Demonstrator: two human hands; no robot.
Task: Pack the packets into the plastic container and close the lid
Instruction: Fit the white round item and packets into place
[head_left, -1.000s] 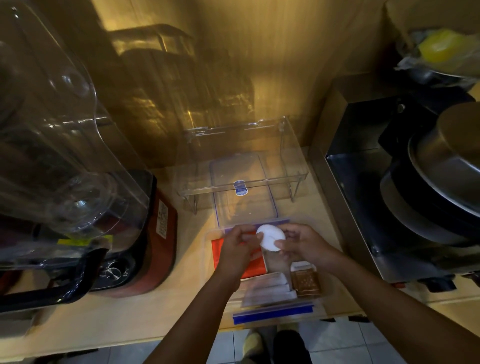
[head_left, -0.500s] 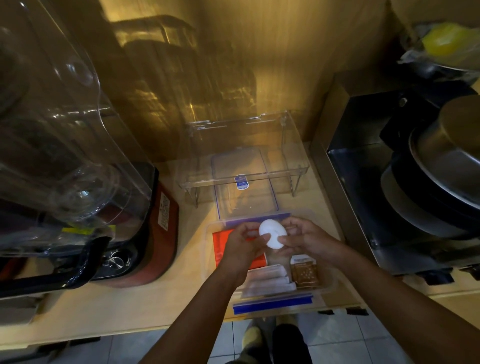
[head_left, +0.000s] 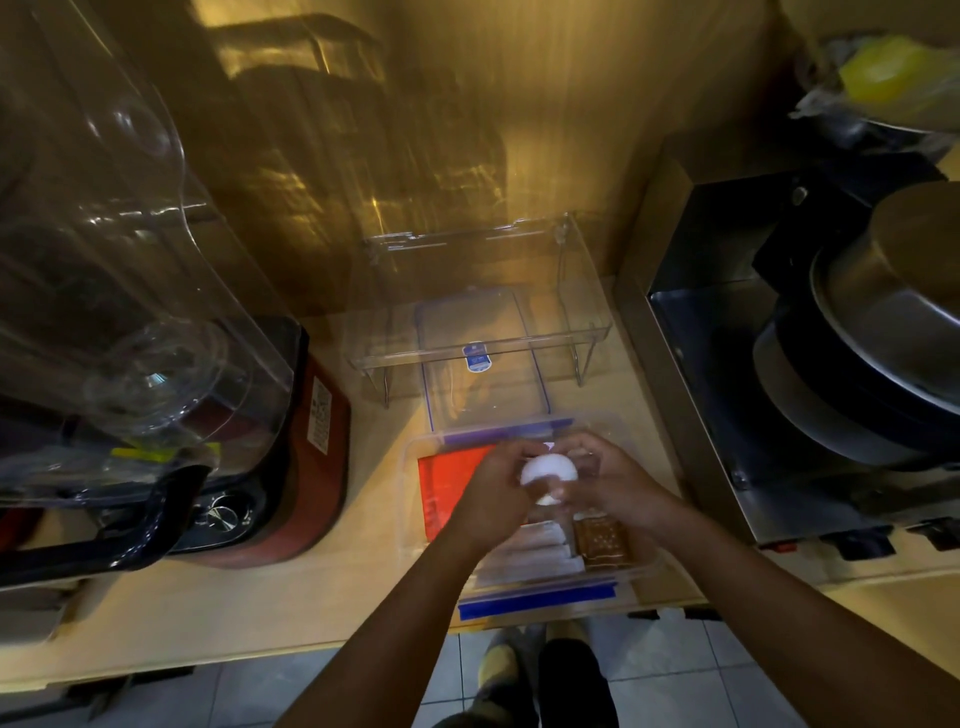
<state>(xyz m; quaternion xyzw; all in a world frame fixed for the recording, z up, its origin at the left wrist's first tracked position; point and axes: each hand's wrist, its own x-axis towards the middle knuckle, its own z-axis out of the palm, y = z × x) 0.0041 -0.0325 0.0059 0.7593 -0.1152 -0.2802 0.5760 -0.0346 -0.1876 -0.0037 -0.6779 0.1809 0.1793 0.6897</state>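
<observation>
Both hands meet over the open clear plastic container (head_left: 410, 499) with blue clip edges, which sits on the pale wooden counter (head_left: 322, 587). The left hand (head_left: 496, 493) and the right hand (head_left: 608, 480) pinch a small round white packet (head_left: 548, 470) between them, fingers curled onto it from either side, so each hand is closed around that one item. What the packet really is stays hard to tell in this dim yellow light; it could be a soft pouch or a rounded lump.

Under the left hand, inside the container, lies a flat red-orange packet (head_left: 447, 483). Below the hands, toward the person, white folded packets (head_left: 524, 551) rest in the container, and just under the right wrist sits a small brown packet (head_left: 602, 538).

Beyond the fingertips, the clear flat lid with a blue rim (head_left: 483, 358) lies on the counter, partly beneath a transparent acrylic riser shelf (head_left: 478, 332). Well off to the left of the left arm stands a red-based blender with a clear jug (head_left: 306, 447). Off to the right of the right arm is a steel box appliance (head_left: 701, 322) holding stacked metal pans (head_left: 883, 312).
</observation>
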